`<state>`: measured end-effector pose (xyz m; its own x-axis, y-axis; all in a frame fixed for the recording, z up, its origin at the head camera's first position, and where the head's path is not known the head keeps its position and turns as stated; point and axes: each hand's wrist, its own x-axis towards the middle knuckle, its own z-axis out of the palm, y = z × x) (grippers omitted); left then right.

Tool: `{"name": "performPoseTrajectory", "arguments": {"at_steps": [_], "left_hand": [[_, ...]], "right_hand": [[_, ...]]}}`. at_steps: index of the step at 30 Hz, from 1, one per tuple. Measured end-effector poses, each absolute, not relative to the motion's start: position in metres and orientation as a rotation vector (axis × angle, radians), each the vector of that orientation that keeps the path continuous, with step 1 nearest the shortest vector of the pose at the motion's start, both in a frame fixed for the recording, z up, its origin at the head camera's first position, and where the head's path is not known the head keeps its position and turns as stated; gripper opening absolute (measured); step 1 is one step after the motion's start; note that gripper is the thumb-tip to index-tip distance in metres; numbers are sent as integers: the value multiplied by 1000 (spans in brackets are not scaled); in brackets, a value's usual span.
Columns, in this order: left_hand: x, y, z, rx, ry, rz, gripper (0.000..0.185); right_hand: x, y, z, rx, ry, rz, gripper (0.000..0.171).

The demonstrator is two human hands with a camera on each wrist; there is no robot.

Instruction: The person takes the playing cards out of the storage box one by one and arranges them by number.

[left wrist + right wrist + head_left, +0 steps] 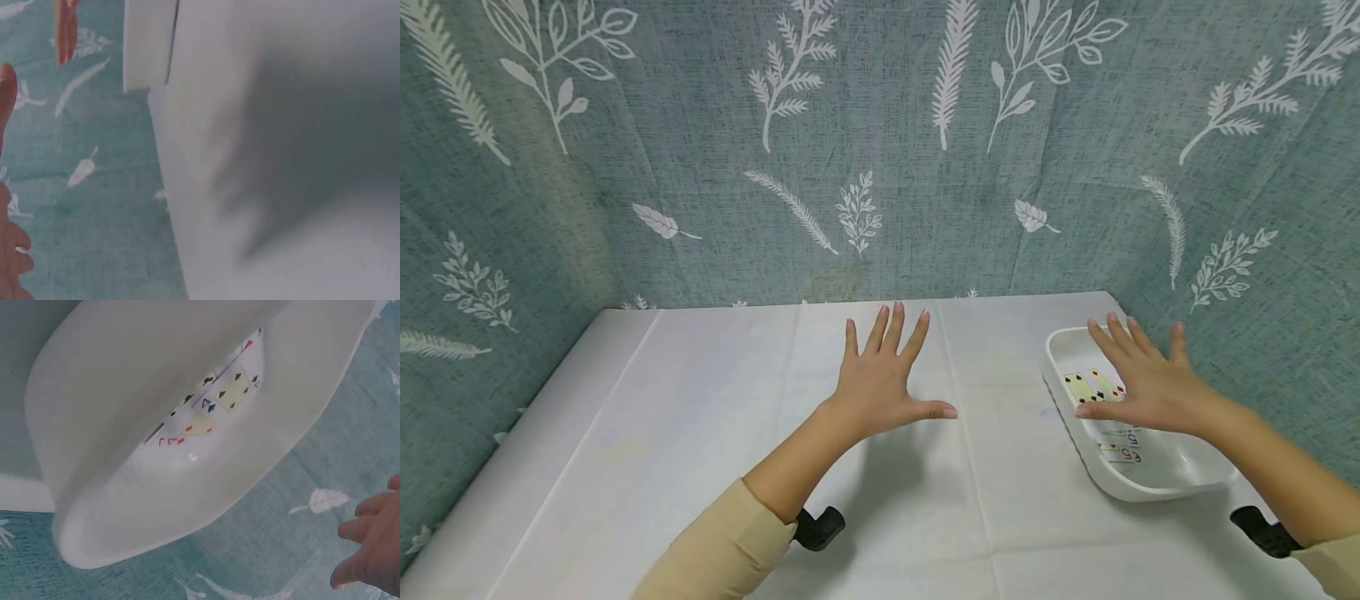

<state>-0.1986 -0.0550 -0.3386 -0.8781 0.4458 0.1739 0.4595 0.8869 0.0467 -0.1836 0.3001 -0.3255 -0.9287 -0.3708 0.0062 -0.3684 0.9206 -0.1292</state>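
Note:
My left hand [883, 375] hovers flat over the middle of the white table [700, 433], fingers spread and straight, holding nothing. Its shadow falls on the cloth beneath it. My right hand [1138, 379] is spread open above a white oval tray [1150, 479] at the table's right side, also empty. Several playing cards [1093, 387] lie face up in the tray, partly hidden by that hand. In the right wrist view the tray [125, 487] fills the frame with the cards [212, 406] inside, and fingertips [369, 550] show at the lower right.
A teal curtain [880, 142] with white leaf prints closes off the back and both sides. The table's left edge [165, 187] shows in the left wrist view. Black wrist camera mounts [820, 527] hang under both forearms.

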Motion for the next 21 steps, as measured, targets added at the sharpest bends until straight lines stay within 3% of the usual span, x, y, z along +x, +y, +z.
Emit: {"name": "performPoseTrajectory", "arguments": {"at_steps": [21], "left_hand": [[-185,6,-339,-779,-2885,-264,116]], "right_hand": [[-169,343,-340,-537,3125,-328,115]]}}
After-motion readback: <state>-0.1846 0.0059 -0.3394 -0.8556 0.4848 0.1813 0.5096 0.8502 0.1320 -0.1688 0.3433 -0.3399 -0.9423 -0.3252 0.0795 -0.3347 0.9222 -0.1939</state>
